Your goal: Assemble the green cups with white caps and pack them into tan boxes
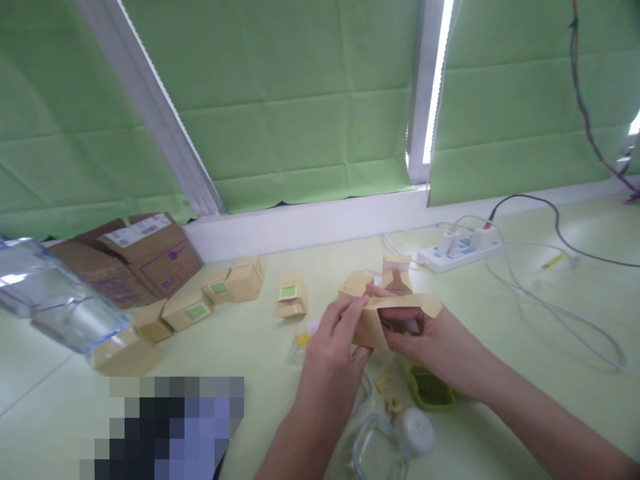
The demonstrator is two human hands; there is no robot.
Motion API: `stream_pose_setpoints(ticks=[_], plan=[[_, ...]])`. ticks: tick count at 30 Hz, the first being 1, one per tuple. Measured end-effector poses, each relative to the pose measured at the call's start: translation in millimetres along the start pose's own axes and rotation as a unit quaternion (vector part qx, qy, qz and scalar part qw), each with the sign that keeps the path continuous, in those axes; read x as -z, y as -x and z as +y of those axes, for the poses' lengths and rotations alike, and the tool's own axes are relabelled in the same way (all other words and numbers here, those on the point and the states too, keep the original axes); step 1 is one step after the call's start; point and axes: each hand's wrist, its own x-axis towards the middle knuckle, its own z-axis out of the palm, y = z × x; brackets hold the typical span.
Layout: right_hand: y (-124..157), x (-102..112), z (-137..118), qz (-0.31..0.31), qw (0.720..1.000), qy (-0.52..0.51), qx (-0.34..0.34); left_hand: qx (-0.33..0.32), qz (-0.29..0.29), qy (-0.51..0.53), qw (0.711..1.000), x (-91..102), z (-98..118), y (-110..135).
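Both of my hands hold one tan cardboard box point(387, 319) above the pale green table. My left hand point(334, 340) grips its left end, fingers curled over the top edge. My right hand point(433, 340) holds the box from the right and underneath, fingers partly inside the open flaps. Below the hands lie a clear glass container point(377, 453), a white round lid point(415, 429), a green lid point(431, 389) and small yellow pieces point(389, 393).
Several small tan boxes with green labels point(291, 298) lie across the table's middle and left. A brown shipping carton point(145, 257) sits at left, a clear jug point(55, 297) nearer. A white power strip point(457, 253) with cables lies at right. Green blinds cover the window.
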Motion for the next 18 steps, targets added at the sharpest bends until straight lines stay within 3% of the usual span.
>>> stream_pose_setpoints(ticks=[4, 8, 11, 16, 18], plan=[[1.3, 2.0, 4.9, 0.000, 1.000, 0.012, -0.003, -0.008, -0.011, -0.005, 1.000, 1.3, 1.7, -0.8], [1.8, 2.5, 6.2, 0.025, 0.997, -0.068, -0.039, -0.013, -0.015, -0.009, 1.000, 3.3, 4.4, -3.4], [0.9, 2.3, 5.8, 0.013, 0.995, -0.099, -0.028, 0.001, -0.013, -0.007, 1.000, 3.4, 3.9, -5.2], [-1.5, 6.4, 6.6, -0.025, 0.999, -0.029, -0.002, 0.057, -0.008, 0.034, 0.998, 2.3, -2.1, -5.6], [-2.8, 12.1, 6.5, -0.013, 1.000, 0.009, 0.012, 0.080, 0.001, 0.047, 0.996, 2.5, -6.4, -5.4]])
